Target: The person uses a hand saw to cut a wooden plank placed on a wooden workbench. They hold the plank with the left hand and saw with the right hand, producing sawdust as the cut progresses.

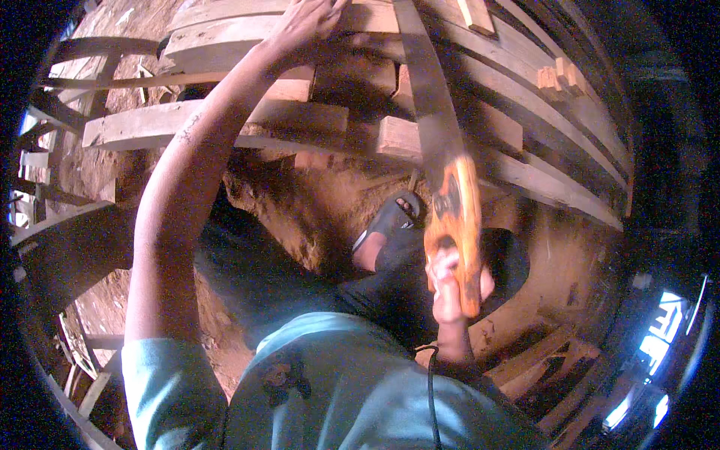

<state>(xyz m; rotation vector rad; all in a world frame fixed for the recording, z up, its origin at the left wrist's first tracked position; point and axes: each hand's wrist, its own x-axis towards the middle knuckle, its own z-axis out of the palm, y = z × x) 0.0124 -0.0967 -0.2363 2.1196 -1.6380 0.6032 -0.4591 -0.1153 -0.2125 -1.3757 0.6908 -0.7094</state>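
My right hand (448,289) is closed round the orange wooden handle of a handsaw (456,214). The wide blade points away from me, across the slatted timber, and runs out at the top edge of the view. At the top, left of the blade, my left hand (319,19) grips a pale wooden plank (367,16); its fingertips are partly cut off by the edge. Beneath lie more rough boards with gaps between them. A short wood block (399,136) sits just left of the blade, on the nearer slats.
Small wood offcuts (562,79) lie on the boards at the right. A sandalled foot (390,221) rests on brown dirt ground (300,206) under the near boards. Wooden slats (547,367) stand at lower right. A stick-like wood piece (476,15) lies near the blade's far end.
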